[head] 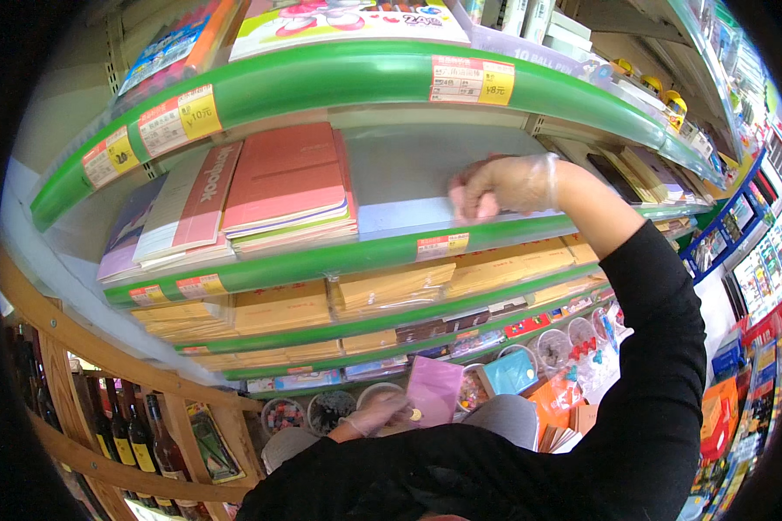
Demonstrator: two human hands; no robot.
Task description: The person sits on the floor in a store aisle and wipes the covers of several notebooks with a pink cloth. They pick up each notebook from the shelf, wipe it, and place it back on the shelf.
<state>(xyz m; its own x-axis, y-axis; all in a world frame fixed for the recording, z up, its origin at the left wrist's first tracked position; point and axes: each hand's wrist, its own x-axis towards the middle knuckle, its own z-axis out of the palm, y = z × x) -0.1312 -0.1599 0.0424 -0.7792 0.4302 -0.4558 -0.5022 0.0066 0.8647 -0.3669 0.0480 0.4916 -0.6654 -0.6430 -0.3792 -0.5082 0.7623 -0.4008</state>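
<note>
My right hand (505, 187), in a clear plastic glove, is closed around a pink cloth (457, 200) and presses it on the grey shelf board (423, 156). The hand and cloth are a little blurred. To its left on the same shelf lies a stack of red-covered notebooks (283, 176), beside white-and-red notebooks (182, 202). Low in the view, my left hand (383, 411), gloved as well, grips the lower left edge of a purple flat booklet or folder (435, 385) with a gold round spot.
Green shelf edges (339, 70) with price tags run above and below the right hand. Brown envelopes (391, 286) fill lower shelves. Round tubs (331, 407) of small goods stand near my knees. Left is a wooden rack (169, 391) with wine bottles (143, 430).
</note>
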